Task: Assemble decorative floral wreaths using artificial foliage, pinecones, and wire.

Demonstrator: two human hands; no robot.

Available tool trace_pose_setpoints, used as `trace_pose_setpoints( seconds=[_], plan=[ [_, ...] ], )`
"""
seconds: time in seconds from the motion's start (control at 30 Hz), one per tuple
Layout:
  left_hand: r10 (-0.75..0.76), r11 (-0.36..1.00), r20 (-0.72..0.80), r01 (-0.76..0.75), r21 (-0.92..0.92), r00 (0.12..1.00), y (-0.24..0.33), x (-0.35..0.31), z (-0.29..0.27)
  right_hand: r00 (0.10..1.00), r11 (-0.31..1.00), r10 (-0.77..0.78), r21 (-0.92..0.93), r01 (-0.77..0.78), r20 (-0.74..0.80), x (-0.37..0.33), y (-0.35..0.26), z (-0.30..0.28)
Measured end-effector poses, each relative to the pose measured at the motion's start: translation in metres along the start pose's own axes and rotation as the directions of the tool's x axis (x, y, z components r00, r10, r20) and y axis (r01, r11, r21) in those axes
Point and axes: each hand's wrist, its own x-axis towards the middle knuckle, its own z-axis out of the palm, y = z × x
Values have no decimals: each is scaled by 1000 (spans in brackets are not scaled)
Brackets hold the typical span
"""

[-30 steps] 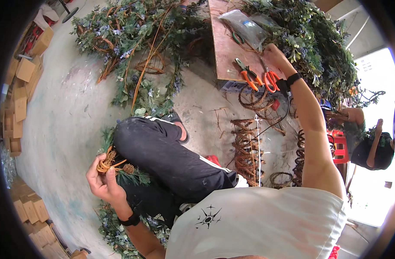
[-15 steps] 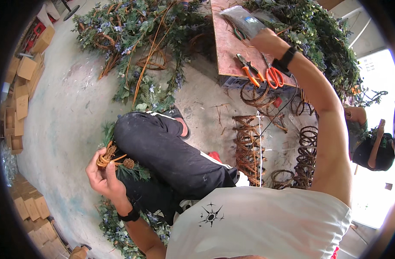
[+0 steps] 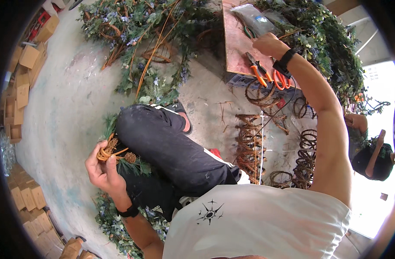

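Our left hand (image 3: 103, 172) pinches a vine coil (image 3: 103, 155); our right hand (image 3: 270, 44) is past the board's (image 3: 237, 54) near edge, grip we cannot tell.

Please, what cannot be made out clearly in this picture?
In the head view:
Right hand: fingertips and any grip, hidden behind its own back.
Tan coil: partly covered by the left hand.
Scissors: blades, mostly covered by the right wrist.
Flower pile: far end, cut off by the upper edge.
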Motion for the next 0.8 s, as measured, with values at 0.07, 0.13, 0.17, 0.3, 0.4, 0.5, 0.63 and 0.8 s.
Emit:
trace_pose_setpoints(
  seconds=[0.07, 0.13, 0.17, 0.3, 0.4, 0.5, 0.63, 0.8],
  plan=[
    [-11, 1000, -12, 11, 0, 1000, 1, 0, -1, 1000, 1000, 23, -20, -23, 19, 5, 0, 8],
    [-28, 999, -34, 29, 24, 999, 3, -1, 0, 999, 998, 28, -57, -30, -19, 8, 4, 22],
    [-55, 998, -24, 55, -12, 998, 4, -1, -1, 997, 998, -3, -69, -3, -82, 10, 6, 32],
    [-66, 996, -4, 65, -55, 998, 3, 1, 3, 942, 987, 73, 161, -20, -328, -13, 1, -32],
    [42, 997, 21, -41, -63, 999, 5, 5, 9, 899, 895, 209, 445, -17, -385, -17, -71, -115],
    [36, 995, 3, -36, -89, 999, 2, -1, 7, 693, 635, 17, 543, 549, -720, -8, -157, -175],
    [50, 998, 30, -49, -40, 998, -1, -1, 6, 590, 273, -24, 562, 780, -807, 21, -252, -221],
    [37, 999, -15, -37, -2, 999, 0, -1, 7, 528, 289, -63, 490, 822, -847, 47, -308, -261]
  ],
)
